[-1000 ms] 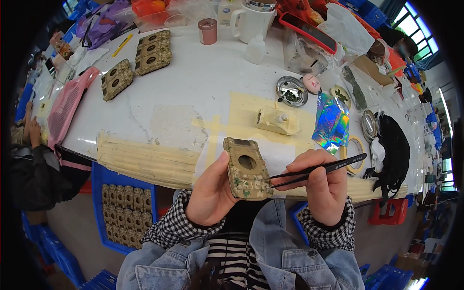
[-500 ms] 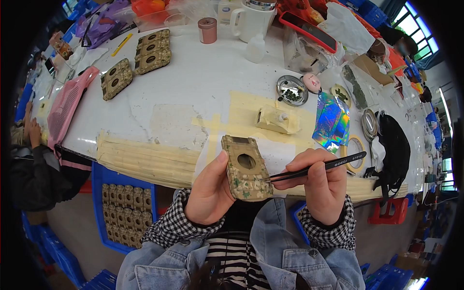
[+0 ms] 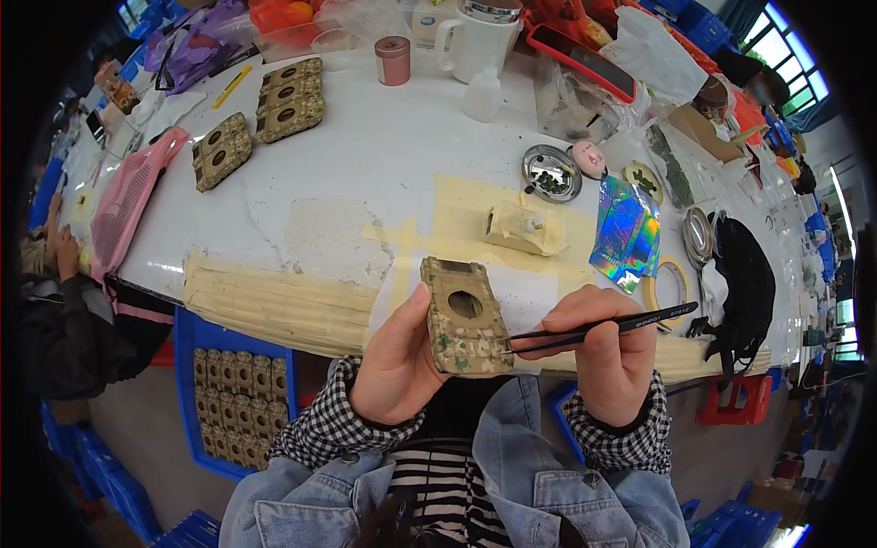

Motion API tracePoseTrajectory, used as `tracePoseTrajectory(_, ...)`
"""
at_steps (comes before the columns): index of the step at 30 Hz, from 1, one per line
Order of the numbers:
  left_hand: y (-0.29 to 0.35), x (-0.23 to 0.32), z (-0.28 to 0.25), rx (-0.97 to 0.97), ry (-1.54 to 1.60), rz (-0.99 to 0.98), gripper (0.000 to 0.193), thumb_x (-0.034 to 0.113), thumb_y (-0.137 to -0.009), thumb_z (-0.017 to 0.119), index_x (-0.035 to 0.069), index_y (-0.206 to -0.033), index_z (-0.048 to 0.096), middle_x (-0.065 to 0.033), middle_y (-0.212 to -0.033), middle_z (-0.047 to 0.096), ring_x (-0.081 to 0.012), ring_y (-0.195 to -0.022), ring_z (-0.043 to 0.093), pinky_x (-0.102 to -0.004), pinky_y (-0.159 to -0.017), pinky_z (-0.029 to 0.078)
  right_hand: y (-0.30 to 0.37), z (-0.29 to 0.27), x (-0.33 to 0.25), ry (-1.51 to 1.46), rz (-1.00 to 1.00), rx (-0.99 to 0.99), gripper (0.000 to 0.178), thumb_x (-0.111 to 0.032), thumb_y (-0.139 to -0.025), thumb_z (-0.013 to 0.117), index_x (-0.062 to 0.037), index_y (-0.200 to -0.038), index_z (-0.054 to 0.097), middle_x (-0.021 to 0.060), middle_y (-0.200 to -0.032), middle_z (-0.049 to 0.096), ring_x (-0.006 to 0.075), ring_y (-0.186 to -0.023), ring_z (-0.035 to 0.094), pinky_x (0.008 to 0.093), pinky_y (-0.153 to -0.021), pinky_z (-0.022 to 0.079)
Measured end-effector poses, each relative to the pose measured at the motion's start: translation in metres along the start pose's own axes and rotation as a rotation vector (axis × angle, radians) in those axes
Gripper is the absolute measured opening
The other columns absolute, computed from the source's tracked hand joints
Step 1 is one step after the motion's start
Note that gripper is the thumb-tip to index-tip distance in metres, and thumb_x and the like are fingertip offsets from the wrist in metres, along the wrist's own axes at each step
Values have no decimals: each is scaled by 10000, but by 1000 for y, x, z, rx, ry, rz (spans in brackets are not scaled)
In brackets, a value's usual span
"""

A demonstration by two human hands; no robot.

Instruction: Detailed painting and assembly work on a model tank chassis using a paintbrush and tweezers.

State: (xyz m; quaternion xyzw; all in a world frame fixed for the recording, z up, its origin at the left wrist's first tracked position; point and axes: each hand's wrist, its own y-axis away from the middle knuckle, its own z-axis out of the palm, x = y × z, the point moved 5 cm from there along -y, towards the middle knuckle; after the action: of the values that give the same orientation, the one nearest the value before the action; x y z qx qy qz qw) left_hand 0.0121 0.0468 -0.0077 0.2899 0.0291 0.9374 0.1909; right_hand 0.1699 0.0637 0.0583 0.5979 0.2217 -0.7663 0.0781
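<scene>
My left hand (image 3: 396, 361) grips a camouflage-patterned rectangular casing (image 3: 467, 342) by its left side, above the table's front edge. The casing has a round opening, a dark strip at its far end and small green and pale patches near its lower end. My right hand (image 3: 598, 352) pinches black tweezers (image 3: 630, 323), whose tips reach the casing's lower right edge. Whether the tips hold a small piece is too fine to tell. Beyond the casing sits a tape-wrapped block (image 3: 516, 230). A round metal dish (image 3: 552, 173) with small dark green bits lies farther right.
Several similar casings lie at the far left (image 3: 290, 100) and in a blue crate (image 3: 233, 466) below the table. Holographic sheets (image 3: 627, 228), a tape roll (image 3: 674, 292) and a black bag (image 3: 744, 283) lie to the right. A white mug (image 3: 481, 46) stands at the back.
The tweezers and my right hand have shifted slightly, with the tips still at the casing's lower right. The casing has tilted a little in my left hand.
</scene>
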Motion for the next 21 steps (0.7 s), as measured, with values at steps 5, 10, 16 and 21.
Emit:
tracePoseTrajectory(5,0,-2,-3,-13,92,-14,552,403,-1004,286,17,-1398,310,-162,-1407,383,-248,-1158,507,-394,-900,508,-1,-7,-3,58,-86,40,281,-172,-974,466,89,-1016,562,169,-961,591,249,-896,657,324,-783,549)
tracePoseTrajectory(10,1,1,-5,-117,160,20,562,402,-1001,296,1,-1395,305,-188,-1382,400,-254,-1111,536,-358,-825,543,-6,-19,-20,573,-266,-66,208,-136,-905,584,45,-999,624,141,-931,659,228,-870,639,313,-790,499)
tracePoseTrajectory(16,-4,-2,-8,33,166,-85,561,401,-1008,279,-15,-1382,315,-193,-1358,419,-243,-1035,584,-339,-824,556,-22,-23,-38,514,-126,-211,186,-104,-847,650,36,-969,631,134,-910,660,243,-865,623,323,-756,490)
tracePoseTrajectory(21,-7,-8,-6,-155,294,-205,521,418,-1016,266,32,-1355,356,-175,-1251,513,-222,-1143,552,-363,-920,527,-36,-3,-56,576,-172,-436,216,-138,-863,648,44,-970,603,137,-912,625,277,-847,618,337,-744,499)
